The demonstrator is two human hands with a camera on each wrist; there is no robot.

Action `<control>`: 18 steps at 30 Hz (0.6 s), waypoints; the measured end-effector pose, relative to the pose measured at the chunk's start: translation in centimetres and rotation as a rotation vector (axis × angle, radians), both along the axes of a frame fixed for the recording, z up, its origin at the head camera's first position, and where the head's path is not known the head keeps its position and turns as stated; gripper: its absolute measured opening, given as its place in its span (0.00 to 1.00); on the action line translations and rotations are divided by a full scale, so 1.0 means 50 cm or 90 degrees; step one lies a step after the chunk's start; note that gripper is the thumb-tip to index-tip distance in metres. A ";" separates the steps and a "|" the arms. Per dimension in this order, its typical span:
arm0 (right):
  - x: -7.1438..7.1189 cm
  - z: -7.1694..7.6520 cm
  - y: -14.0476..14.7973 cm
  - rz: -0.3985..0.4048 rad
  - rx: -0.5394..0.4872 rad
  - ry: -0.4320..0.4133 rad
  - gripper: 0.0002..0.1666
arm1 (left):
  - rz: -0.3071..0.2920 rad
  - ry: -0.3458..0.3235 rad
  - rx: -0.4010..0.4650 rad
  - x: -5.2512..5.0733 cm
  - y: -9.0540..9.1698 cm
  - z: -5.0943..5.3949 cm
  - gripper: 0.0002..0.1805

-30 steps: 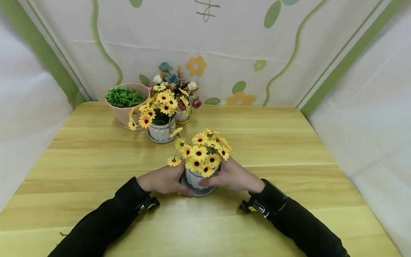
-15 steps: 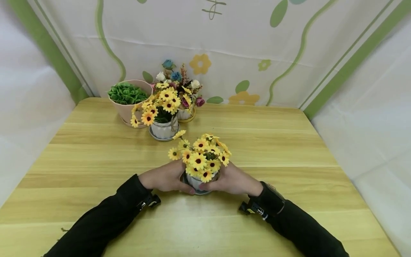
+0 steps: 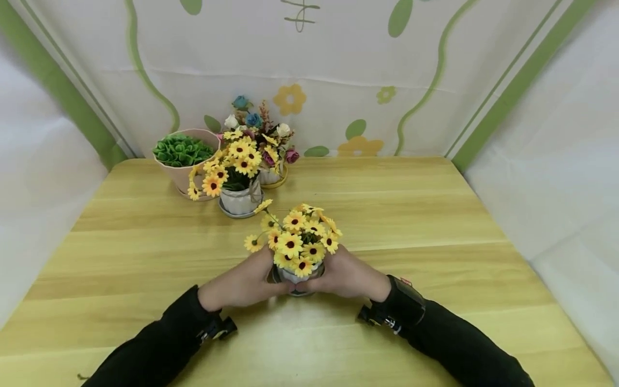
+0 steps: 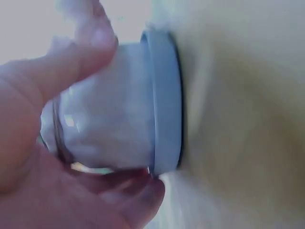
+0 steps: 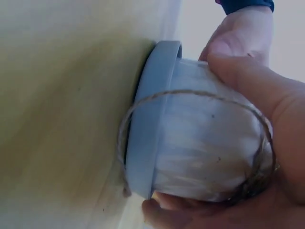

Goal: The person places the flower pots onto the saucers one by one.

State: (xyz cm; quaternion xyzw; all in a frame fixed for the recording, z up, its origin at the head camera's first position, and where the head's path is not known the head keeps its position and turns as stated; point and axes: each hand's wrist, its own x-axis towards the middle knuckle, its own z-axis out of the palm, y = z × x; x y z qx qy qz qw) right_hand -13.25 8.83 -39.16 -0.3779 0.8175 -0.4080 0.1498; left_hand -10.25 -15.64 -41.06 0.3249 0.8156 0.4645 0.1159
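A white pot (image 3: pixel 293 276) of yellow daisies (image 3: pixel 295 239) stands near the middle of the table. My left hand (image 3: pixel 244 282) grips its left side and my right hand (image 3: pixel 349 273) its right side, thumbs meeting at the front. Under the pot sits a blue-grey saucer (image 4: pixel 167 102), mostly hidden by the hands in the head view. The left wrist view has the left thumb (image 4: pixel 76 62) along the pot wall and fingers below it. A loop of twine (image 5: pixel 190 91) hangs from the pot in the right wrist view. The saucer lies on or just off the tabletop.
Behind stand another daisy pot (image 3: pixel 240 201) on a saucer, a pink pot (image 3: pixel 181 174) with green succulents, and a pot of mixed roses (image 3: pixel 271 174) on a yellow saucer. The wooden table (image 3: pixel 411 215) meets a patterned curtain (image 3: pixel 348 54) at its back edge.
The left thumb has shifted from the saucer's front edge toward the right thumb. Less of the saucer shows in front than a second ago. The head view has swayed slightly.
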 end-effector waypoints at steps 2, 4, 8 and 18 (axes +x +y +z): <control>0.008 0.001 0.002 -0.015 0.026 0.022 0.59 | 0.023 0.010 0.016 0.016 0.008 0.000 0.50; 0.017 0.002 0.003 -0.029 0.052 0.048 0.59 | 0.042 0.013 0.020 0.028 0.017 0.000 0.48; 0.025 0.001 0.004 -0.042 0.076 0.099 0.59 | 0.076 -0.004 -0.007 0.047 0.037 0.020 0.43; -0.011 0.004 0.013 -0.046 0.059 0.119 0.56 | 0.063 0.052 -0.016 -0.001 0.061 0.021 0.36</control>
